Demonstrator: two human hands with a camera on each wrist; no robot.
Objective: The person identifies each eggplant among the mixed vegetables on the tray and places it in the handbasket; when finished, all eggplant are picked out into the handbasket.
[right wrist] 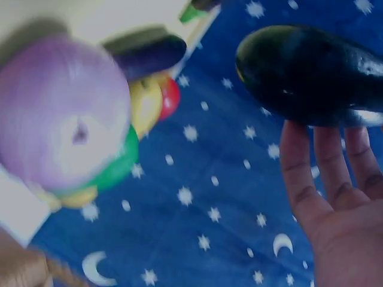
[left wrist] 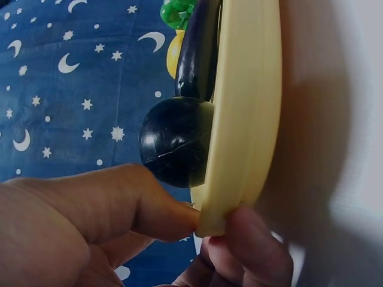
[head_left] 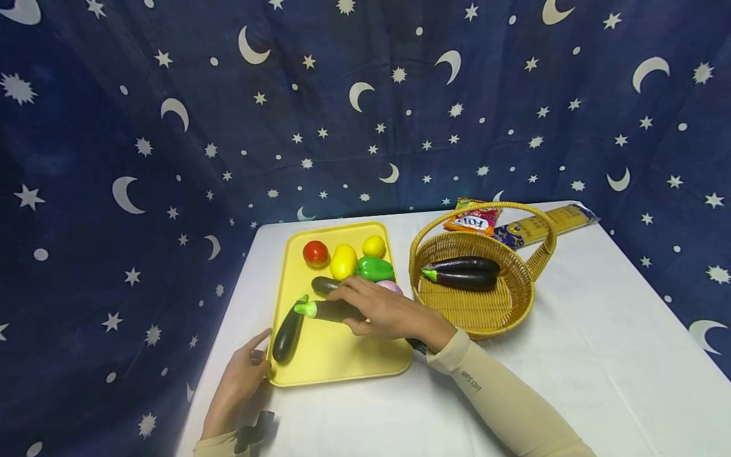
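Observation:
My right hand (head_left: 379, 308) holds an eggplant (head_left: 331, 310) with a green cap over the yellow tray (head_left: 337, 371); in the right wrist view the fingers lie against this dark eggplant (right wrist: 305, 75), raised off the tray. My left hand (head_left: 242, 377) pinches the tray's near left corner, thumb above the rim (left wrist: 245, 119) and fingers beneath. Just inside that corner lies another eggplant (head_left: 288, 336). A third eggplant (head_left: 324, 285) on the tray is partly hidden behind my right hand. The purple onion (head_left: 390, 287) sits beyond that hand, partly covered by it.
A tomato (head_left: 316, 254), yellow mango-like fruit (head_left: 344, 261), lemon (head_left: 374, 246) and green bell pepper (head_left: 374, 269) lie at the tray's far end. Right of it stands a handled wicker basket (head_left: 465, 311) holding two eggplants (head_left: 465, 279). Behind are a candy bag (head_left: 474, 221) and a long yellow-and-blue packet (head_left: 548, 225).

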